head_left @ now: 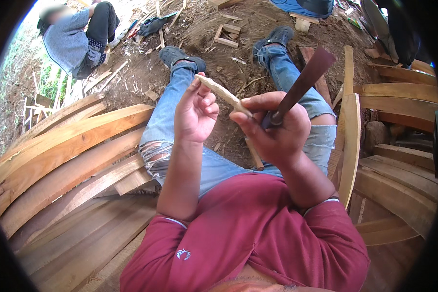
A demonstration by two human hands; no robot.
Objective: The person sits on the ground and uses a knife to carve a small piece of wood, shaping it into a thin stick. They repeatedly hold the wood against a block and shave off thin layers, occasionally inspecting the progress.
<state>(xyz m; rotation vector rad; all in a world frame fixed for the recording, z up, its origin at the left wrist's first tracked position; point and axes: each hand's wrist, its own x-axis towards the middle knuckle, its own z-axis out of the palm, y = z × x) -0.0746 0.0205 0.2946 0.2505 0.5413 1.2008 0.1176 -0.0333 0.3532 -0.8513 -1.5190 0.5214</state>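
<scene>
A pale, whittled wooden stick (222,92) is held slantwise in front of my chest, its surface rough and faceted. My left hand (194,104) pinches its upper left end between thumb and fingertips. With thumb and forefinger my right hand (277,127) grips the lower right end of the same stick. That hand also has a machete-like knife (306,80) in its palm, whose dark brown flat blade points up and right, widening toward the tip. The knife's handle is mostly hidden by my fingers. The blade is apart from the stick.
Curved wooden planks (78,141) are stacked at my left, and more planks (399,97) at my right. Between my legs is a thin wooden rod (254,155). Wood chips and offcuts (227,36) lie on the dirt. Another person (73,36) sits at the far left.
</scene>
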